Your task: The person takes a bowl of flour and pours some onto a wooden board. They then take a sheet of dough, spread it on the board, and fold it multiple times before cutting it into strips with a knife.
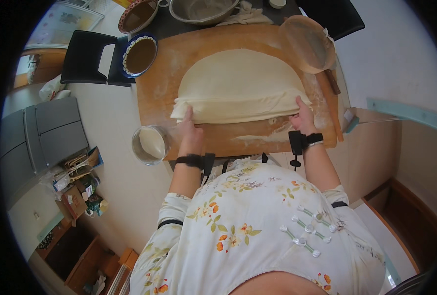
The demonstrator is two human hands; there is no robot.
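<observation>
A large sheet of pale dough [239, 78] lies on a floured wooden board [157, 103], its near part folded in layers along a straight edge. My left hand [191, 125] pinches the near-left corner of the folded edge, and my right hand [302, 118] pinches the near-right corner, fingers underneath and thumb on top. Beside my left forearm stands a clear container of flour [150, 143]. A wooden rolling pin [331, 83] lies along the board's right edge, beside a round sieve [302, 42].
A blue-rimmed bowl of brown liquid [139, 55], another brown-filled bowl [137, 14] and a metal basin [202, 9] sit beyond the board with a cloth [243, 17]. Black chairs [83, 59] flank the table. A grey cabinet [53, 130] and piled boxes [73, 201] stand at left.
</observation>
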